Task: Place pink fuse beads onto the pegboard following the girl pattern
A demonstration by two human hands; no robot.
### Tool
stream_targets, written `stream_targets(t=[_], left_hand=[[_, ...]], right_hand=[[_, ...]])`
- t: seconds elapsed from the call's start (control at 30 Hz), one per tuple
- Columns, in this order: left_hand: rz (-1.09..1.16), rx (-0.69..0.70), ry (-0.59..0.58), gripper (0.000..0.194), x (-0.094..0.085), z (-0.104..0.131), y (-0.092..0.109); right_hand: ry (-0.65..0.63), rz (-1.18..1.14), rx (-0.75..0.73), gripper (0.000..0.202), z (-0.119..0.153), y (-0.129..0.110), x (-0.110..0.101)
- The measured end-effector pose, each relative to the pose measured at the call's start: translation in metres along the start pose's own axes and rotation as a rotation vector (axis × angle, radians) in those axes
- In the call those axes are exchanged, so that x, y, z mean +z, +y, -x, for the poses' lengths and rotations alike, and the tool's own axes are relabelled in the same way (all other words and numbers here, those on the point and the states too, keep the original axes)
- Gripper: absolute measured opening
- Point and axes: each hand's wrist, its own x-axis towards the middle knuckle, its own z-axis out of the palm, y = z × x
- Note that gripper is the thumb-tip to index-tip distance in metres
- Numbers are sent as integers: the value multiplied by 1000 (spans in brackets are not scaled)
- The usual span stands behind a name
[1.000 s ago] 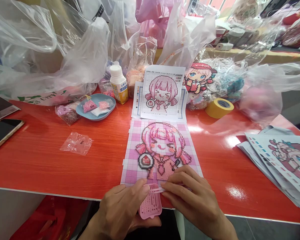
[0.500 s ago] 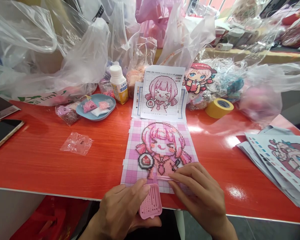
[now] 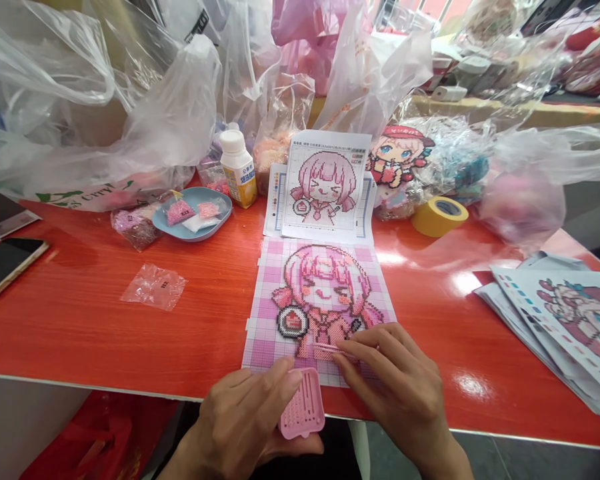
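Note:
My left hand (image 3: pixel 240 417) is closed on a small pink bead tray (image 3: pixel 303 407), held just off the table's front edge. Rows of tiny beads sit in the tray's grooves. My right hand (image 3: pixel 397 383) pinches pink tweezers (image 3: pixel 327 347), whose tips point left over the lower part of the bead picture. That bead picture (image 3: pixel 325 287), a pink-haired cartoon figure with a round cake plate, lies on a purple-and-white gridded pegboard (image 3: pixel 265 343). Whether the tips hold a bead is too small to tell. Behind the board a printed pattern sheet (image 3: pixel 324 187) shows the same figure.
A blue dish (image 3: pixel 207 232) with bead packets, a white bottle (image 3: pixel 237 170) and yellow tape (image 3: pixel 439 217) stand at the back. An empty small bag (image 3: pixel 154 287) and a phone (image 3: pixel 10 270) lie left; papers (image 3: pixel 570 327) lie right. Plastic bags (image 3: pixel 170 107) crowd the rear.
The tweezers and my right hand have shifted slightly, the tips moving a little up the bead picture, away from me. My left hand and the tray have hardly moved.

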Motion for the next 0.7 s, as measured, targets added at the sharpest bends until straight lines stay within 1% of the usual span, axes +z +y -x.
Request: stream_targets(t=[0.37, 0.7], left_hand=[[-13, 22, -14, 52, 1, 3, -1], [1, 20, 7, 54, 1, 2, 0]], right_hand=[[-27, 13, 6, 9, 1, 0, 1], [-2, 16, -22, 10, 1, 0, 1]])
